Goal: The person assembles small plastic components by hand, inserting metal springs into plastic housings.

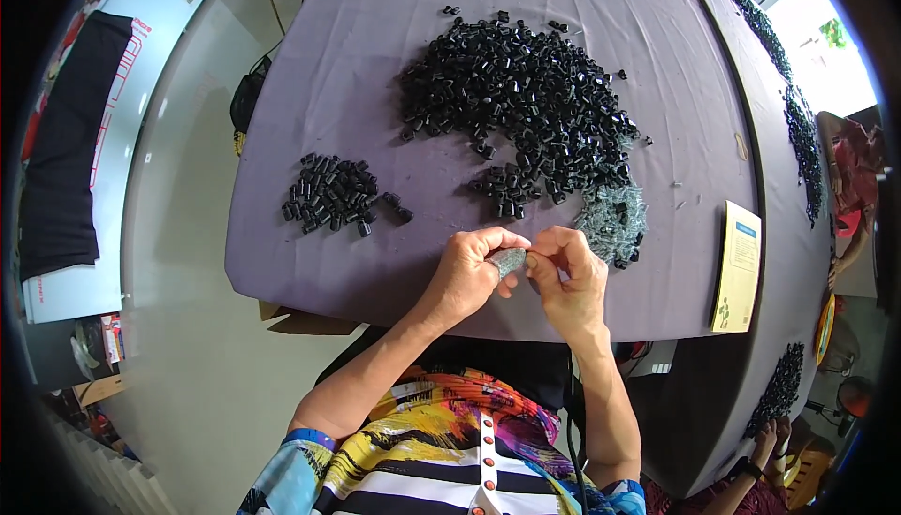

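Near the table's front edge, my left hand [465,275] is closed round a small grey, glassy-looking clump [508,261]. My right hand [571,280] meets it fingertip to fingertip, thumb and forefinger pinched; whatever sits in that pinch is too small to name. Just beyond the right hand lies a heap of small clear plastic pieces [612,219]. A large pile of short black plastic parts [507,74] spreads farther off, with a small cluster of them [507,189] at its near edge. To the left is a separate smaller pile of black parts [330,192].
A grey-mauve cloth [375,276] covers the table. At its right lies a yellow booklet [737,267]. Along a second table on the right run more black parts [784,388], where another person's hands [771,442] reach in. A white chest-like appliance [113,130] stands left across the floor.
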### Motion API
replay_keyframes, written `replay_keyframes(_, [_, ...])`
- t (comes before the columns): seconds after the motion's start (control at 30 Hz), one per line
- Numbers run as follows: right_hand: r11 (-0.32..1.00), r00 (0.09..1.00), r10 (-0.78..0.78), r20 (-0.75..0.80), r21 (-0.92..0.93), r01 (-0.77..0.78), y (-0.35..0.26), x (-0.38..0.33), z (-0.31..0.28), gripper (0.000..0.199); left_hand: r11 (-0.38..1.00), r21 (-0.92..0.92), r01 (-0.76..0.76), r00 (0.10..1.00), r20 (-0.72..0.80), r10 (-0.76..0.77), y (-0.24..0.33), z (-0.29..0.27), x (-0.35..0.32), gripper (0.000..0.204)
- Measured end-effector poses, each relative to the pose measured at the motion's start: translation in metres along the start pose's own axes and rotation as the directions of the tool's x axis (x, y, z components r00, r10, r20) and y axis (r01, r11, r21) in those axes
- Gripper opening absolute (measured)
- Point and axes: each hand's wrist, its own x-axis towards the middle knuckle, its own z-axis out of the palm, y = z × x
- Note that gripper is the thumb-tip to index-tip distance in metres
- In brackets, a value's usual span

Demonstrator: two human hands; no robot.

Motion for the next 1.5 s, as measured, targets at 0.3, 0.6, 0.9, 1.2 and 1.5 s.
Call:
replay_keyframes(0.3, [0.977, 0.998, -0.061, -0.002, -0.206, 0.06, -0.003, 0.024, 0.003, 0.016, 0.988, -0.138, -0.072, 0.971, -0.238, 0.037, -0.006, -0.019, -0.008, 0.021])
replay_keyframes(0.6, [0.864, 0.993, -0.087, 0.08, -0.489, 0.115, 0.002, 0.043, 0.01, 0.017, 0.973, -0.232, -0.005, 0.982, -0.183, -0.039, 0.001, -0.019, -0.007, 0.017])
replay_keyframes(0.9, [0.961, 0.969, 0.245, 0.025, 0.125, -0.246, 0.001, 0.022, 0.008, 0.013, 0.981, -0.192, -0.008, 0.983, -0.181, -0.027, -0.003, -0.02, -0.006, 0.016])
replay_keyframes(1.2, [0.925, 0.953, 0.276, 0.121, 0.236, -0.298, 0.0, 0.013, 0.014, 0.015, 0.998, -0.066, -0.018, 0.987, -0.162, 0.007, 0.001, -0.015, -0.006, 0.02])
replay_keyframes(1.5, [0.986, 0.983, 0.139, 0.118, 0.08, -0.149, -0.003, 0.012, 0.016, 0.012, 1.0, -0.027, -0.014, 0.989, -0.147, 0.01, 0.001, -0.015, -0.004, 0.018])
